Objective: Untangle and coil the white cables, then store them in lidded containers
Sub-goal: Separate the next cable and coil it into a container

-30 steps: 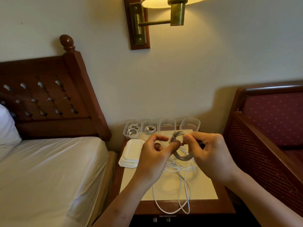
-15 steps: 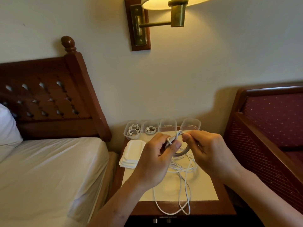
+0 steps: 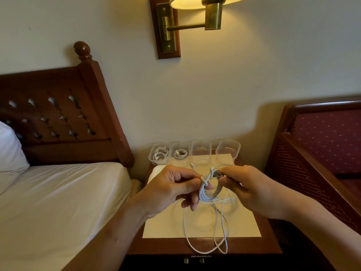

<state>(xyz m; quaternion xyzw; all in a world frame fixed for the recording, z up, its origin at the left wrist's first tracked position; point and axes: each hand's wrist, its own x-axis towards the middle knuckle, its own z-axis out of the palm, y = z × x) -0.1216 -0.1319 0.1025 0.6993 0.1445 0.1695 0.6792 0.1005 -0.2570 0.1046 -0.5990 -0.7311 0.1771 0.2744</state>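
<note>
Head: pinching coil (image 3: 205, 195) with left fingers (image 3: 188, 186), gripping its other side with right fingers (image 3: 234, 173), likely holding loops tight for tie-off above counter (image 3: 166, 227).

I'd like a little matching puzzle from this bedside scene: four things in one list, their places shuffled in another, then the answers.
Things
1. small coil of white cable
2. loose white cable loops
3. leftmost clear plastic container
4. brass wall lamp

Places
A. mounted on the wall
B. pinched between the left hand and right hand
C. at the back of the wooden nightstand, a coiled cable inside
D. hanging over the nightstand's front edge

Pairs: 1-B, 2-D, 3-C, 4-A
</note>
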